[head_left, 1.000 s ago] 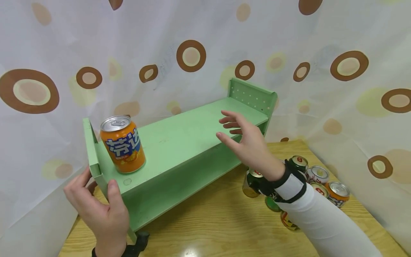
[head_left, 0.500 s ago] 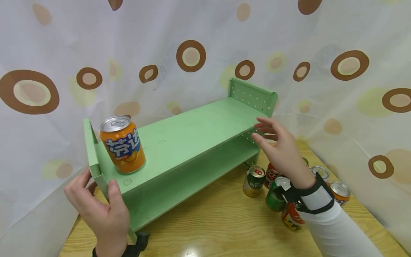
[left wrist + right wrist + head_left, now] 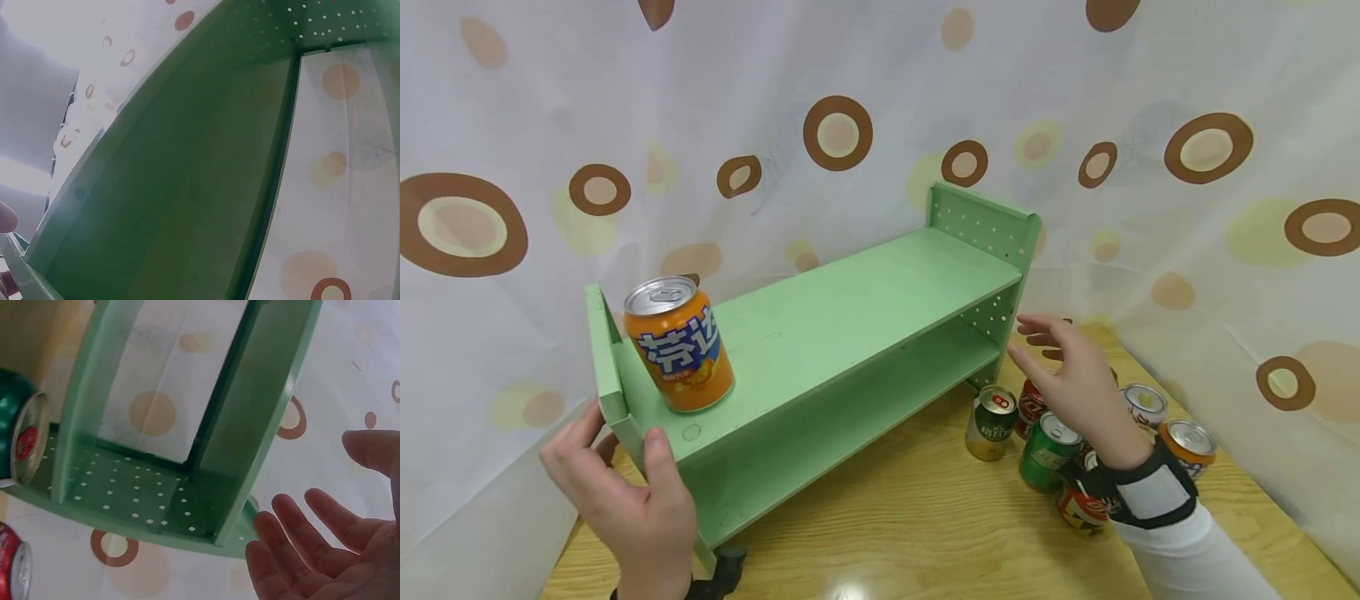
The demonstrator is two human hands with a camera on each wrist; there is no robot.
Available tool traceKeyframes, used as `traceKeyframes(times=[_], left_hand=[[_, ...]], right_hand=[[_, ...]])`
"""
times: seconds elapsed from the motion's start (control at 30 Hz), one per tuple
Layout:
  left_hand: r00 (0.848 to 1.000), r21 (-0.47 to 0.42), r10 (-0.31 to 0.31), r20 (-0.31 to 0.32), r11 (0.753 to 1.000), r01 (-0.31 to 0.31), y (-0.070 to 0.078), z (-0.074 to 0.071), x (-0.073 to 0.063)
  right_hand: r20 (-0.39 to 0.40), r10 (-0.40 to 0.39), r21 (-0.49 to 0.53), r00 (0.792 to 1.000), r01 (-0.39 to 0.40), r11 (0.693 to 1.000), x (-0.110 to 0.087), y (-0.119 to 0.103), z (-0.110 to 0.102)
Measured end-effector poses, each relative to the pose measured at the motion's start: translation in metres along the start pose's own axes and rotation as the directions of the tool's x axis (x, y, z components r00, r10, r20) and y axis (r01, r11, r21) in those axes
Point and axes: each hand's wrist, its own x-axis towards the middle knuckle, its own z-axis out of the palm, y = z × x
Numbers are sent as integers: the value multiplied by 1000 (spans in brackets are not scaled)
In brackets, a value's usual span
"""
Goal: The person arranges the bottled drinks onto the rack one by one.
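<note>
A light green two-tier shelf (image 3: 850, 304) stands on the wooden table, and an orange soda can (image 3: 681, 350) sits upright at the left end of its top board. My left hand (image 3: 632, 500) grips the shelf's left end panel, thumb in front and fingers behind. My right hand (image 3: 1078, 387) hovers above the group of cans at the right, fingers loosely bent and nothing between them. Under and around it are a green-and-gold can (image 3: 990, 423), a green can (image 3: 1049, 454) and a red-and-yellow can (image 3: 1084, 504). The right wrist view shows the right hand (image 3: 325, 550) apart from the shelf.
Behind the right hand stand a white can (image 3: 1144, 404) and another orange can (image 3: 1187, 446); some cans are partly hidden by the arm. The wooden table (image 3: 880, 508) runs in front of the shelf. A white patterned sheet (image 3: 850, 67) hangs behind and at the sides.
My right hand has moved right and down, from over the shelf's top board to above the cans. The left hand keeps its hold on the end panel, and the orange can has stayed put.
</note>
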Motion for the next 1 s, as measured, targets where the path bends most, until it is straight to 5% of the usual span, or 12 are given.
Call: traceKeyframes(times=[0.57,1.0], left_hand=[[1000,-35,16,-21,999,-17,4,3,1],[1000,-16,10,-8,1000,-10,5,2,1]], right_hand=[[101,162,-177,982,-142,974,-52,45,6],[22,204,-317,979,-186,930,-88,67,3]])
